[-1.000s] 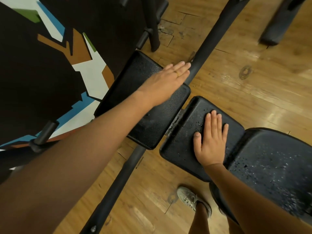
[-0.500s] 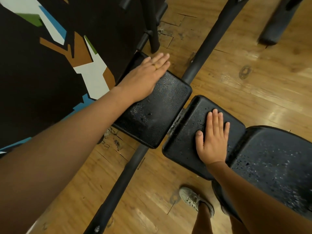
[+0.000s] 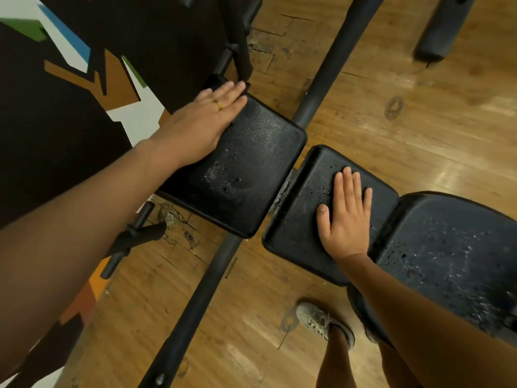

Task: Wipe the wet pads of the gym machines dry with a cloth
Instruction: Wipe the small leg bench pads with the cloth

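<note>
The left hand (image 3: 207, 121) lies flat, fingers together, on the far corner of the left pad (image 3: 251, 169). Droplets (image 3: 221, 177) sit just right of its wrist. The right hand (image 3: 345, 217) presses flat on the middle pad (image 3: 302, 208), with drops just to its left. Neither hand holds a cloth.

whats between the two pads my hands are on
A narrow gap: in the head view only a bit of metal frame shows between the left pad and the right pad.
</note>
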`<move>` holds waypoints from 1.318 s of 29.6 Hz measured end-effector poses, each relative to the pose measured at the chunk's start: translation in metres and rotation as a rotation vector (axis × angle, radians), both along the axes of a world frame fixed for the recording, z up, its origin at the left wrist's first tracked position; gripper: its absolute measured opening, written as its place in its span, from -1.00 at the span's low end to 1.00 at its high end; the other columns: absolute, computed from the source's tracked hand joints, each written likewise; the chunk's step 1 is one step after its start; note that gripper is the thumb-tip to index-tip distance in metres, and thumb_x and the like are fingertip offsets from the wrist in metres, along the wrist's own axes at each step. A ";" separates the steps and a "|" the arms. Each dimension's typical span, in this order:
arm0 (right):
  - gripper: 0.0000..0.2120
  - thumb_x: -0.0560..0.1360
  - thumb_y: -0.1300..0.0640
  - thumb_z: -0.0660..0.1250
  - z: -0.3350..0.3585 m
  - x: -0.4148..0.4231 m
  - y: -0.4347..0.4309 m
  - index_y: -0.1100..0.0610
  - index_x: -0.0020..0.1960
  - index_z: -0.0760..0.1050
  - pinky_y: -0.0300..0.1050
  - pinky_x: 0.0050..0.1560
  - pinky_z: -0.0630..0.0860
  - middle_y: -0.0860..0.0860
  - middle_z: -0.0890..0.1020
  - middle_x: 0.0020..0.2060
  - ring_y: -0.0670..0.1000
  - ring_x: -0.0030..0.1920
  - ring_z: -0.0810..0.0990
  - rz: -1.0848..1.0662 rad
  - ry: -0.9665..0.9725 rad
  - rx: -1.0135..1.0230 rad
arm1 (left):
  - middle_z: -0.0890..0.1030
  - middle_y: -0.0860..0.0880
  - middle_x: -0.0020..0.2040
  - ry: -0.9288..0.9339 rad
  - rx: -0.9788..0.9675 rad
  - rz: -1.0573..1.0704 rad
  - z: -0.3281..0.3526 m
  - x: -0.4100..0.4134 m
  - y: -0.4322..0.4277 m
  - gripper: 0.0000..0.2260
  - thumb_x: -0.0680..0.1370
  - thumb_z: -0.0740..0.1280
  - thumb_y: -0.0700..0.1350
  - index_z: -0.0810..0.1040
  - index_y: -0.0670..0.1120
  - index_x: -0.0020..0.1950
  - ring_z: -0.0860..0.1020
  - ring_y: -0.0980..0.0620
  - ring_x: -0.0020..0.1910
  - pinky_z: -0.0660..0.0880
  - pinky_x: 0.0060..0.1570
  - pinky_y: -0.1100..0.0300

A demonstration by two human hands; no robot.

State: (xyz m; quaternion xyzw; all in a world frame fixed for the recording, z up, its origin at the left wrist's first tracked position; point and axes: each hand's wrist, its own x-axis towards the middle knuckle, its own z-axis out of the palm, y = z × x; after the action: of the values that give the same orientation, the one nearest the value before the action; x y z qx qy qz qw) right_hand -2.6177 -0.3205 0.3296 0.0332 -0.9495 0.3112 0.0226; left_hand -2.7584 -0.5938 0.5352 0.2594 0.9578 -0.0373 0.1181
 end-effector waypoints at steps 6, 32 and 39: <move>-0.36 0.65 -0.08 -0.01 0.000 -0.001 0.000 0.20 0.64 0.06 0.24 0.60 -0.09 0.11 0.05 0.64 0.10 0.64 -0.06 0.002 0.005 0.005 | 0.03 -0.11 0.66 0.008 0.005 0.020 -0.008 0.006 -0.005 -0.40 0.62 0.16 -0.39 0.10 -0.14 0.64 -0.02 -0.06 0.64 -0.04 0.56 0.02; -0.37 0.66 -0.07 -0.01 0.002 0.001 0.000 0.20 0.65 0.04 0.22 0.61 -0.12 0.12 0.05 0.64 0.07 0.64 -0.10 -0.002 0.009 -0.014 | 0.12 -0.13 0.63 -0.016 -0.001 0.200 -0.012 0.162 -0.047 -0.10 0.36 0.42 -0.52 0.09 -0.14 0.60 0.12 -0.11 0.59 0.22 0.48 -0.19; -0.38 0.66 -0.06 -0.01 -0.001 0.000 0.001 0.21 0.64 0.05 0.23 0.60 -0.11 0.12 0.06 0.63 0.09 0.64 -0.08 -0.013 0.041 -0.009 | 0.09 -0.14 0.64 0.060 0.054 0.274 -0.015 0.127 -0.023 -0.35 0.57 0.28 -0.43 0.14 -0.20 0.62 0.06 -0.10 0.62 0.04 0.57 -0.07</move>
State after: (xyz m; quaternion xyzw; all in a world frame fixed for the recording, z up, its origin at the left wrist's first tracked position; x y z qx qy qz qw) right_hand -2.6177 -0.3199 0.3288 0.0334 -0.9476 0.3146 0.0442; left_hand -2.6317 -0.6171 0.5197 0.1280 0.9880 -0.0026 0.0863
